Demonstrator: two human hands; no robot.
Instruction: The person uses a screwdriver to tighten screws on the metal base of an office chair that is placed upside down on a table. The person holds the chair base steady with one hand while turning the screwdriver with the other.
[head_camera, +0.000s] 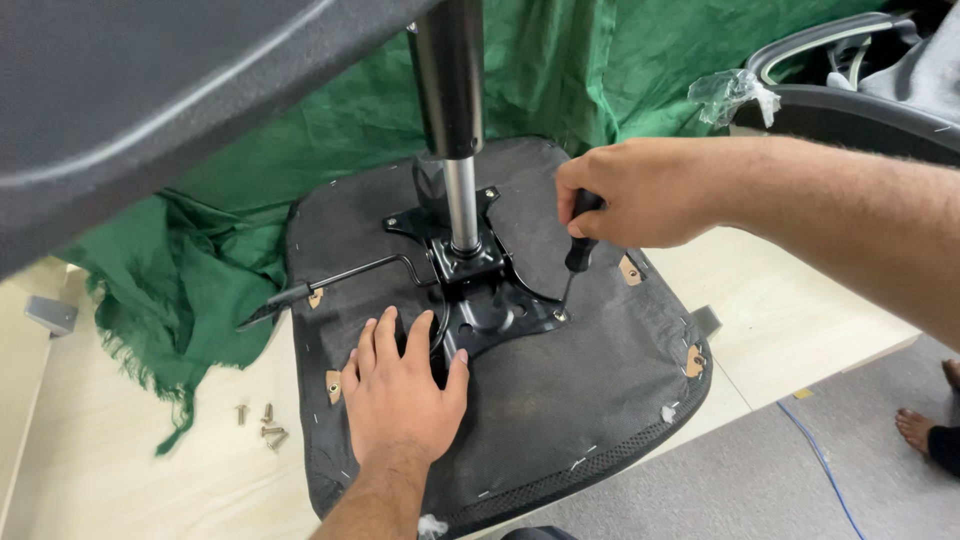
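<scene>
Gripping a black-handled screwdriver, the right hand is clenched round the handle, with the shaft running down and slightly to the left out of the fist. The tool's long axis stands close to upright, tilted a little, and its tip points down at a screw on the near right corner of the black metal mounting plate, just below the grip. The left hand lies flat and open on the underside of the seat, grasping nothing, fingers spread with their tips touching the near edge of the plate (the thumb sits right beside the metal).

Up from the plate, left of the screwdriver hand, rises the gas lift column, chrome below and black above, its axis nearly vertical. A black lever sticks out of the plate sideways, away from the right hand, beyond the left hand's fingertips. The upturned seat rests on a pale table partly draped in green cloth. A few loose screws lie on the table, well to the left of the flat hand. Another chair part stands behind the right forearm.
</scene>
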